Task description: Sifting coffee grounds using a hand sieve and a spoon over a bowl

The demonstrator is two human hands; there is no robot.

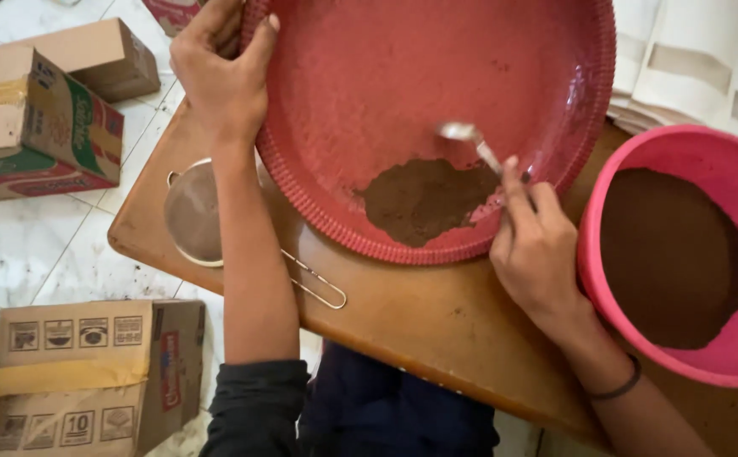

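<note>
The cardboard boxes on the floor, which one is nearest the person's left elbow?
The flattened-looking brown box at bottom left, taped across its top, beside the left arm; the other boxes sit farther up.

The left hand (221, 72) reaches up and forward, its forearm bare and nearly straight, a dark sleeve pushed up at the elbow. Its grip is closed, thumb on the inner side and the other fingers curled over the far side. The right hand (534, 245) comes in from the lower right, wrist bent and ringed by a dark band, fingers pinched together with the forefinger stretched forward.
</note>
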